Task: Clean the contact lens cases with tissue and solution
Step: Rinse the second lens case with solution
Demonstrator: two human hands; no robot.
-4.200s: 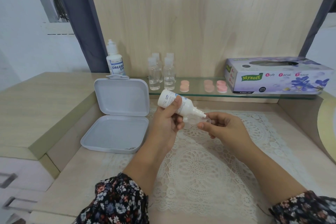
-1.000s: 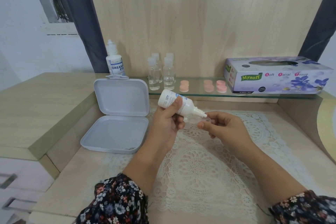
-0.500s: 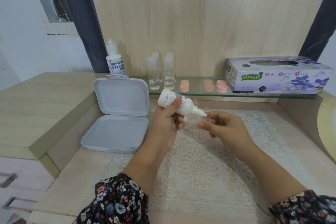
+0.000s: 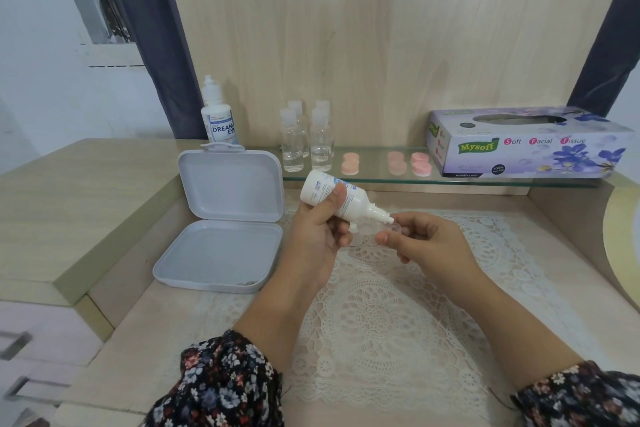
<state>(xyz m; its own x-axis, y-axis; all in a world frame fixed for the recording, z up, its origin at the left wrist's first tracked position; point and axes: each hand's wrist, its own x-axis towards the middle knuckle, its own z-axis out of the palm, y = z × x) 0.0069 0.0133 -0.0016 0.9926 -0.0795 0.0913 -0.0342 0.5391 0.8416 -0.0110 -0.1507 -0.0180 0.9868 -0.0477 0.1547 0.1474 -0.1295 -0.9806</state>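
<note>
Nearest, two floral sleeves [image 4: 221, 381] at the bottom edge, forearms reaching forward over a cream lace doily [image 4: 377, 319] spread on a pale wood-grain desk [image 4: 145, 319].

Above the doily, left hand [image 4: 317, 236] curled round a small white solution bottle [image 4: 334, 196], thumb pressed on its side, bottle tilted with the nozzle pointing down and right. Right hand [image 4: 426, 243] pinching a small clear contact lens case [image 4: 377, 230] between thumb and fingertips, remaining fingers loosely curled; nozzle tip right at the case's open cup, contact impossible to tell.

Left of the hands, an open grey hinged box [image 4: 221, 229], base flat on the desk, lid propped upright behind it. Further left, a raised wooden counter [image 4: 69, 204] with drawer fronts [image 4: 31, 350] below.

Beyond the hands, a glass shelf [image 4: 377, 177] carrying four clear small bottles [image 4: 306, 139], several pink lens case caps [image 4: 401, 163] and, at the right end, a purple floral tissue box [image 4: 526, 144]. At the shelf's left end, a taller white solution bottle labelled DREAM EYE [image 4: 220, 114], upright.

Behind everything, a light wooden wall panel [image 4: 381, 28], dark curtains [image 4: 152, 28] on both sides, white wall at far left.
</note>
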